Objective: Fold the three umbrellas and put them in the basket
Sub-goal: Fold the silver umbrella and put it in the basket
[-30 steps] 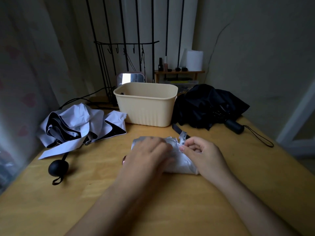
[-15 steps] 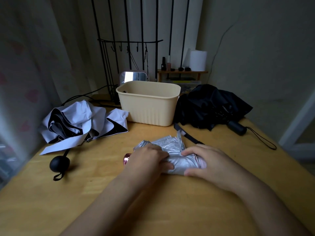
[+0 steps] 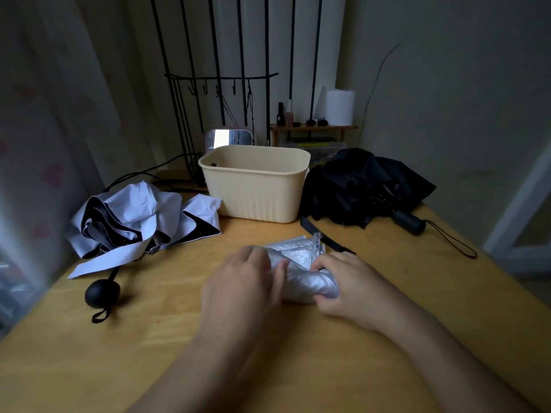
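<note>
Two-handed grip on silver umbrella [image 3: 308,281], flat on table [image 3: 89,368]: left hand [image 3: 241,281] curled over its left half, right hand [image 3: 348,289] wrapped round its right end. Beyond grip, beige basket [image 3: 253,192]. Farther left of grip, white-and-black umbrella [image 3: 134,219] crumpled; farther right, black umbrella [image 3: 357,186] loose beside basket

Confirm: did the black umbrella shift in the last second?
No. The black umbrella lies in the same spot right of the basket, its handle at the same offset from it.
</note>
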